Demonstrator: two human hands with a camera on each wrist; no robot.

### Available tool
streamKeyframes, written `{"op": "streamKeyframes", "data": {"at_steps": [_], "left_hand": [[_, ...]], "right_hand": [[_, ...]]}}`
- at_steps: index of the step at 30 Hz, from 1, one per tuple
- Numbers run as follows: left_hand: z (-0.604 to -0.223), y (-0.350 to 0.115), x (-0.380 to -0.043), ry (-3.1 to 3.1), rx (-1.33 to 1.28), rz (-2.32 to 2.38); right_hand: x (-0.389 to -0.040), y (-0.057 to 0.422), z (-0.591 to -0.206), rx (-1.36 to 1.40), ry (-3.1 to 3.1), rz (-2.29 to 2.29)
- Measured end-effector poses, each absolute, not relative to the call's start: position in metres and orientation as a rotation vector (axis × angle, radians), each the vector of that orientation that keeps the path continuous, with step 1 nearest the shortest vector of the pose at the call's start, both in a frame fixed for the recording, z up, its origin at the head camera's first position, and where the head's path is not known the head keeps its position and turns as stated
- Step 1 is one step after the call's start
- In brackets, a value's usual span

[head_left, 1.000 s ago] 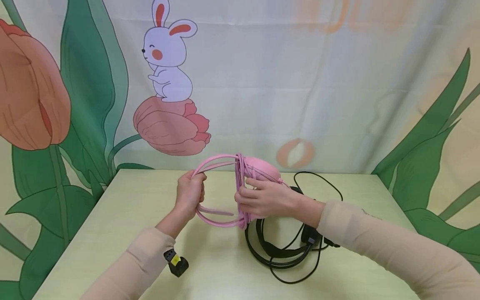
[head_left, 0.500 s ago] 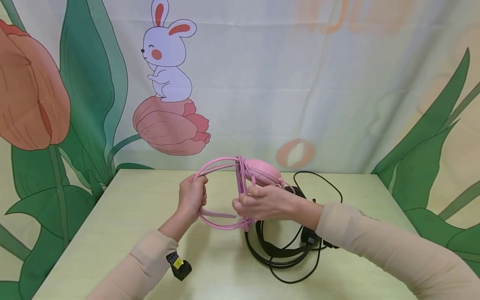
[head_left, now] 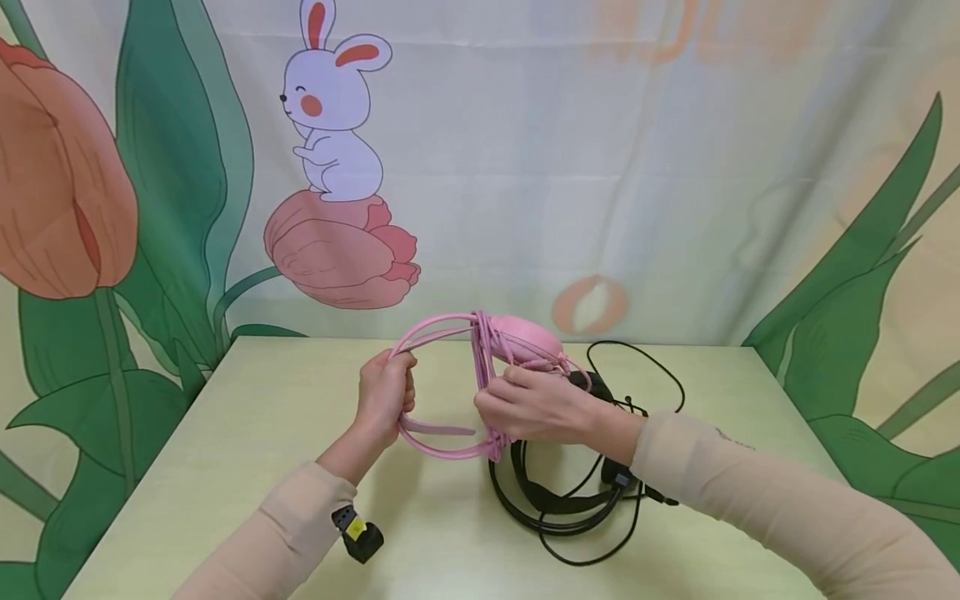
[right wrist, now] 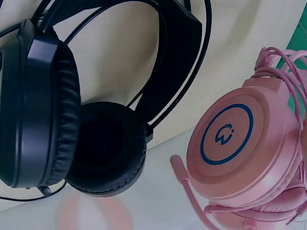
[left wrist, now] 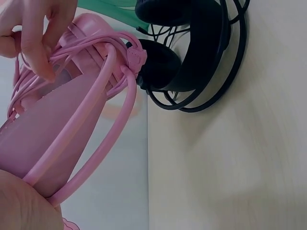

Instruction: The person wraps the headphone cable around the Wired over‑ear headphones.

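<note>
My left hand (head_left: 384, 392) grips the headband of a pink headset (head_left: 528, 337), held up over the table. Its pink cable (head_left: 482, 358) is wound in several turns across the arms between headband and ear cups. At these turns, my right hand (head_left: 536, 404) has its fingers curled and pinches at the cable. The left wrist view shows the right fingers (left wrist: 36, 50) in among the strands, beside the wide inner band (left wrist: 43, 129). In the right wrist view, one ear cup (right wrist: 225, 136) bears a blue ring and logo, with a microphone boom (right wrist: 178, 167) beside it.
A black headset (head_left: 555, 504) lies on the table (head_left: 247, 467) under and behind the right hand, its thin black cord (head_left: 637, 533) looped around it. A printed curtain (head_left: 510, 167) with a rabbit and tulips hangs behind the table's far edge.
My right hand has gone from outstretched fingers on the wound cable to a curled pinch slightly lower. A pink strand now shows between it and the ear cup. My left hand keeps its grip.
</note>
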State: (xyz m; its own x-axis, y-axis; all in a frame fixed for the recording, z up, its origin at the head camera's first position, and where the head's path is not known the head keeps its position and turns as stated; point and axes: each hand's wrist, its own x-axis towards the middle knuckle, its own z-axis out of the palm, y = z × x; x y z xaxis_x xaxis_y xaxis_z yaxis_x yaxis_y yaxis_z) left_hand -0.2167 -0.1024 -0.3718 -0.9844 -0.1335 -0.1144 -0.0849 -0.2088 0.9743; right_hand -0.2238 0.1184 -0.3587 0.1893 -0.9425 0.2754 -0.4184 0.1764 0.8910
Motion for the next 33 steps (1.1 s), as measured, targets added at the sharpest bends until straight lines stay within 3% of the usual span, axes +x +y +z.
{"op": "streamKeyframes", "data": {"at_steps": [11,33], "left_hand": [[-0.348,-0.101,-0.197,-1.941,0.245,-2.433],[-0.377,-0.100,-0.212,-1.847,0.272,-2.528]], "right_hand": [[-0.229,0.123,-0.362,1.399,-1.424,-0.537],[-0.229,0.124,-0.376,1.459,-1.560,-0.447]]}}
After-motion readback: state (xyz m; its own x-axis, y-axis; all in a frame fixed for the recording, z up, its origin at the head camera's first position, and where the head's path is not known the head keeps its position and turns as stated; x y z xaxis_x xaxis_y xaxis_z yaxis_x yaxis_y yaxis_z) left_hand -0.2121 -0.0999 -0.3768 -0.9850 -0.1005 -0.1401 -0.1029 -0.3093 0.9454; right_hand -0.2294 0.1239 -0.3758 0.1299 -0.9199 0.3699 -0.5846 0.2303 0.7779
